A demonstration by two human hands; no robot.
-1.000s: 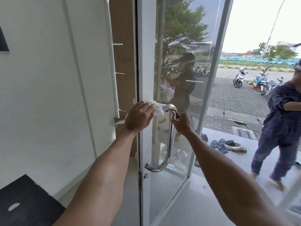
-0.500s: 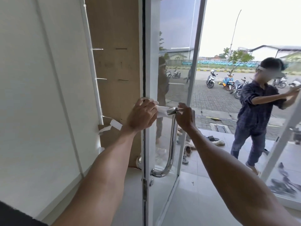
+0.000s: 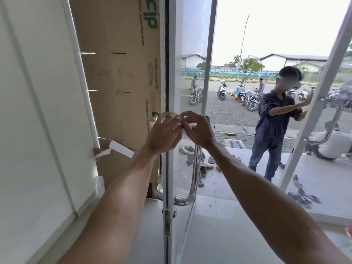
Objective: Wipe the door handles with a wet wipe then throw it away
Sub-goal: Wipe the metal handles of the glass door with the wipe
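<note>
At door edge, we find left hand [image 3: 164,133] and right hand [image 3: 198,129] meeting | fingertips of both pinching wet wipe [image 3: 187,123] between them | door handle [image 3: 192,180] below, untouched.

Daylight floods in from outside, on the right. The sky [image 3: 276,25] is blown out to near white. The wall [image 3: 34,111] on the left sits in softer, cooler light, with a pale sheen across its panels. The steel handle [image 3: 187,199] carries bright specular glints. Both hands are smeared by motion blur, the left hand [image 3: 163,133] most of all at its fingers [image 3: 171,119]. Wide-angle distortion bows the door frame [image 3: 322,88] at the right edge. Sandals [image 3: 302,195] low on the right are streaked.
</note>
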